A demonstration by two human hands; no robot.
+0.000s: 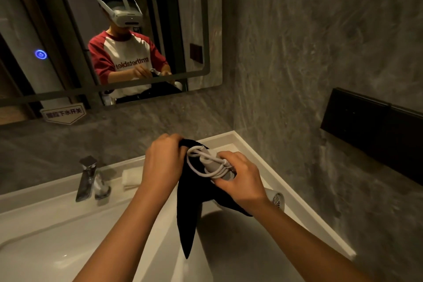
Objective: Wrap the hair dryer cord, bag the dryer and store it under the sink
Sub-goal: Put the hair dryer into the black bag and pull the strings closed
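My right hand (240, 178) grips the grey handle of the hair dryer (211, 163), which has its white cord (201, 168) looped around it. The dryer's head (278, 199) pokes out below my right wrist. My left hand (162, 162) pinches the top edge of a black cloth bag (191, 208), which hangs down between both hands over the counter. The dryer lies against the bag's upper part; whether any of it is inside the bag I cannot tell.
A white counter (297, 208) with a sink basin (57, 247) lies below. A chrome faucet (85, 178) stands at the left, a folded white towel (131, 177) behind my left arm. A mirror (109, 30) hangs above; a black wall box (375, 142) juts out on the right.
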